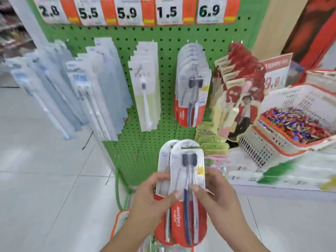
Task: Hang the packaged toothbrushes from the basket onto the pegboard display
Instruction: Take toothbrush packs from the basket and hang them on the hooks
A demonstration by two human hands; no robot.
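Note:
I hold two red-and-white toothbrush packs (188, 179) upright in front of the green pegboard (127, 35). My left hand (154, 200) grips them from the left with its thumb across the front. My right hand (214, 193) pinches the front pack at its right edge. The same kind of pack hangs in a row (192, 84) on a peg higher up. Below my hands, an orange-rimmed basket (120, 220) shows only at its edge, mostly hidden by my arms.
Other hanging toothbrush packs fill the pegs: blue ones (54, 84) at left, a white-green row (145, 84), red cartoon ones (238, 91) at right. Price tags (127, 11) line the top. A white basket of sweets (298, 122) stands on a shelf at right.

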